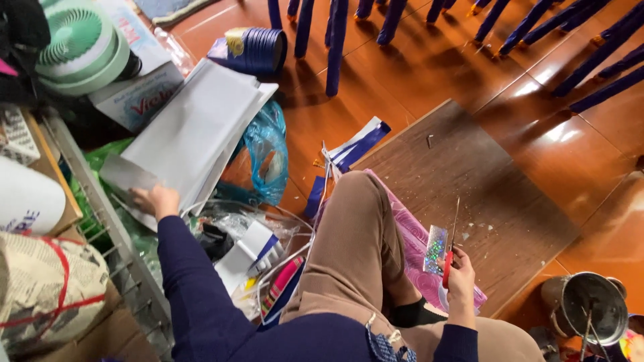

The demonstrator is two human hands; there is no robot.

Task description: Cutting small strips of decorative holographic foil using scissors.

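The sheets of white paper (pixel 191 127) are lying in a loose stack on the floor at the left, partly over a blue plastic bag (pixel 268 151) and beside a wire rack (pixel 100 214). The left hand (pixel 155 200) is reaching out to the near edge of the stack, arm stretched forward and to the left in a dark blue sleeve, palm down, fingers curling onto a grey sheet (pixel 131 175) at the bottom corner; whether they are pinching it or only pressing on it I cannot tell. To do this well, I judge the hand should be taking one sheet by its corner and sliding it out flat, so the stack above is not slipping off the bag.

In the middle, a bent knee in tan trousers is rising over a pink patterned sheet (pixel 409 241) on a brown board (pixel 483 181).

At the right, the right hand (pixel 461 276) is resting low by the knee, wrist bent in, fingers closing round the red handles of a pair of scissors (pixel 451 245), blades pointing up and away. A small glittery piece (pixel 436 249) is lying just beside the blades. Keeping those points turned away from the leg seems wise while the other arm is stretching. A metal pot (pixel 590 310) is standing further right.
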